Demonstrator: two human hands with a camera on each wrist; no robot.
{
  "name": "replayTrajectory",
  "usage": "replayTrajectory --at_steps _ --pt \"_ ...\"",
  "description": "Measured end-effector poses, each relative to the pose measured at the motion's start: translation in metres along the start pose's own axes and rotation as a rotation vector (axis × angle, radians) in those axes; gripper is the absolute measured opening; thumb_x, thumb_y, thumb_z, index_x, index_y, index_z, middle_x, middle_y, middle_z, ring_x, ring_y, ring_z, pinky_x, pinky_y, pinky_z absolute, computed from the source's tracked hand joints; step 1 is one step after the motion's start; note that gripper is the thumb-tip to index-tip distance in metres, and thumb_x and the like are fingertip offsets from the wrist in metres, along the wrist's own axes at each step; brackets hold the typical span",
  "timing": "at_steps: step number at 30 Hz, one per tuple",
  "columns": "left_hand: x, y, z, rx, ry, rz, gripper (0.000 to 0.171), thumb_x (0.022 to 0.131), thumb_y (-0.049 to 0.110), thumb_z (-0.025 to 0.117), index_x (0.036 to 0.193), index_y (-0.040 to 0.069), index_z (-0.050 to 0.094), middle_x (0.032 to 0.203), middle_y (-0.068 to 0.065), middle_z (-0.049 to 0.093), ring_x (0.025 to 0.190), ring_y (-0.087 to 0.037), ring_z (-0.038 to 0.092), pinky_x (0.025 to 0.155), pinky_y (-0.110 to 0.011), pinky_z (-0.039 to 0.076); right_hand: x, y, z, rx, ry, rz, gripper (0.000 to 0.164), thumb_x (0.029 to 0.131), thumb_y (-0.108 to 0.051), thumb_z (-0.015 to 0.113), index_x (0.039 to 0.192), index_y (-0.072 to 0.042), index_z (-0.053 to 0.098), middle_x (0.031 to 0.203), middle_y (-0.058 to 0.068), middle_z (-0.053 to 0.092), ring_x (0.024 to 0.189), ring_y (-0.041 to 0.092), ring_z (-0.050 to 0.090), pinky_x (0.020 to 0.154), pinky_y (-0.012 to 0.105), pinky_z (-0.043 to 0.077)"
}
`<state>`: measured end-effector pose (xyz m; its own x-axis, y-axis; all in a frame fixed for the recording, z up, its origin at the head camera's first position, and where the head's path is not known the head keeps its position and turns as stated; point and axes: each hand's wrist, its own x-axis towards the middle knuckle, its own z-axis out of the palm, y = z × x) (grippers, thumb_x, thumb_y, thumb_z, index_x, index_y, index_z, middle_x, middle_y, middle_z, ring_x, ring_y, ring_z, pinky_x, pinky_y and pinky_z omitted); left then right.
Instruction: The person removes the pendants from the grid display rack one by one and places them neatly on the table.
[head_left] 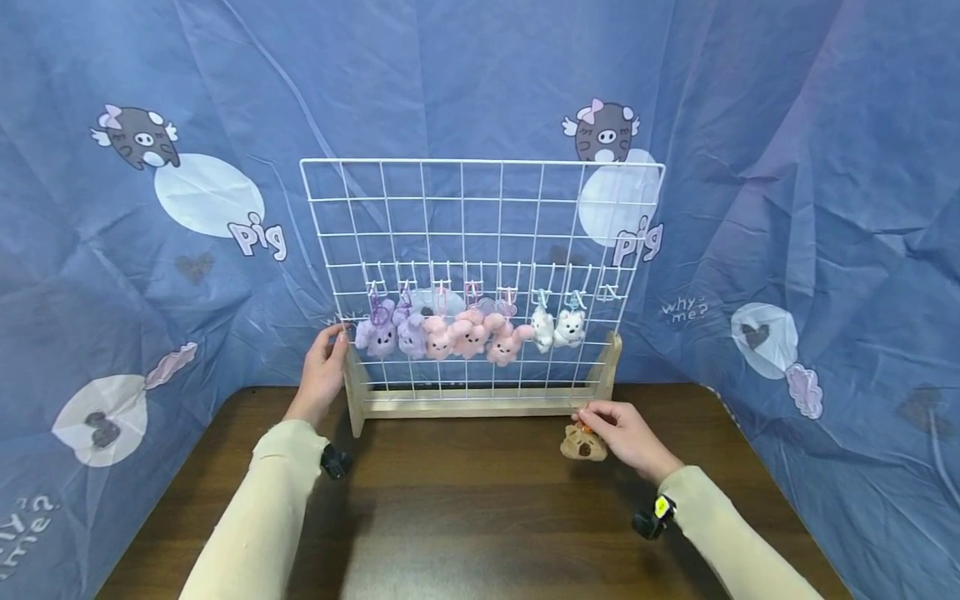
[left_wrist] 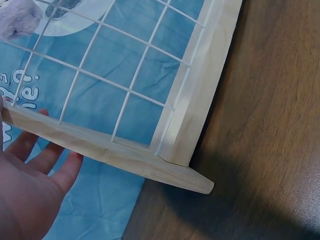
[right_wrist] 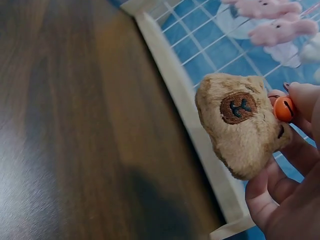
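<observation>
A white wire grid rack point(head_left: 482, 161) stands in a wooden base on the table. My left hand point(head_left: 322, 375) holds the rack's left wooden post point(left_wrist: 105, 151), its fingers behind the wood in the left wrist view. Low at the rack's right end, my right hand point(head_left: 624, 433) pinches a brown plush keychain point(head_left: 583, 444) near its top. The right wrist view shows the plush's dark brown muzzle and an orange bell point(right_wrist: 284, 109) by my thumb. Two purple plush keychains point(head_left: 377, 335), three pink ones point(head_left: 471, 333) and two white ones point(head_left: 570, 327) hang in a row from the hooks.
A hook point(head_left: 607, 292) with no plush on it sits at the row's right end. The brown wooden table point(head_left: 465, 508) spreads in front of the rack. Blue printed cloth point(head_left: 480, 75) hangs behind and on both sides.
</observation>
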<state>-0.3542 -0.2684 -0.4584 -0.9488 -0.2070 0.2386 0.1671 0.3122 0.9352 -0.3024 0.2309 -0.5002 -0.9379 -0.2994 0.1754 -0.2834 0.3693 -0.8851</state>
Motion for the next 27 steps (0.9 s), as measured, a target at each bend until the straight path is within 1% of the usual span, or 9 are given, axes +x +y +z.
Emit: replayTrajectory --at_steps 5,8,12,15,19,22,27 --pt "0.0 -0.001 0.001 -0.011 0.0 -0.004 0.046 0.115 0.031 0.039 0.153 0.005 0.046 0.156 -0.026 0.046 0.14 -0.039 0.046 0.114 -0.055 0.036 -0.003 0.015 0.005 -0.052 -0.056 0.047 0.028 0.108 -0.021 0.062 0.112 0.003 0.076 0.115 0.012 0.076 0.1 0.008 0.063 0.088 0.022 0.05" --pt "0.0 0.0 0.0 -0.01 0.002 -0.005 0.046 0.115 0.031 0.039 0.153 0.005 0.046 0.156 -0.027 0.046 0.14 -0.039 0.046 0.115 -0.056 0.036 -0.004 0.022 0.008 -0.086 -0.08 0.044 0.027 0.107 -0.022 0.063 0.112 0.001 0.077 0.111 0.008 0.076 0.101 0.01 0.063 0.09 0.025 0.048" --pt "-0.001 0.001 0.0 -0.007 0.004 -0.005 0.047 0.115 0.031 0.039 0.154 0.005 0.046 0.157 -0.027 0.046 0.141 -0.039 0.045 0.115 -0.057 0.036 -0.008 0.03 0.014 -0.106 -0.103 0.05 0.022 0.106 -0.02 0.065 0.108 -0.003 0.078 0.107 0.005 0.076 0.102 0.012 0.062 0.093 0.026 0.047" --pt "-0.001 0.003 0.0 -0.007 0.004 -0.004 0.047 0.115 0.032 0.039 0.154 0.004 0.046 0.158 -0.026 0.045 0.144 -0.039 0.044 0.117 -0.057 0.034 -0.011 0.034 0.018 -0.113 -0.114 0.055 0.019 0.106 -0.018 0.065 0.104 -0.005 0.078 0.106 0.006 0.076 0.101 0.012 0.061 0.09 0.026 0.047" --pt "-0.002 0.004 0.0 -0.021 0.003 0.002 0.047 0.115 0.03 0.04 0.153 0.003 0.046 0.158 -0.026 0.044 0.145 -0.04 0.042 0.119 -0.057 0.033 -0.013 0.038 0.023 -0.125 -0.121 0.035 0.018 0.106 -0.017 0.065 0.1 -0.006 0.078 0.104 0.007 0.075 0.096 0.012 0.06 0.084 0.026 0.047" --pt "-0.002 0.004 0.0 -0.028 0.006 0.002 0.047 0.115 0.03 0.04 0.153 0.003 0.046 0.158 -0.027 0.044 0.144 -0.04 0.043 0.119 -0.057 0.033 -0.013 0.04 0.027 -0.142 -0.13 0.022 0.017 0.105 -0.017 0.065 0.1 -0.008 0.078 0.102 0.005 0.075 0.096 0.012 0.06 0.086 0.027 0.047" --pt "-0.002 0.003 0.0 -0.011 0.002 -0.011 0.047 0.116 0.031 0.039 0.154 0.004 0.045 0.158 -0.027 0.044 0.144 -0.04 0.043 0.118 -0.057 0.034 -0.013 0.043 0.032 -0.201 -0.149 0.021 0.014 0.104 -0.02 0.068 0.099 -0.012 0.079 0.097 -0.002 0.073 0.094 0.011 0.06 0.088 0.029 0.048"
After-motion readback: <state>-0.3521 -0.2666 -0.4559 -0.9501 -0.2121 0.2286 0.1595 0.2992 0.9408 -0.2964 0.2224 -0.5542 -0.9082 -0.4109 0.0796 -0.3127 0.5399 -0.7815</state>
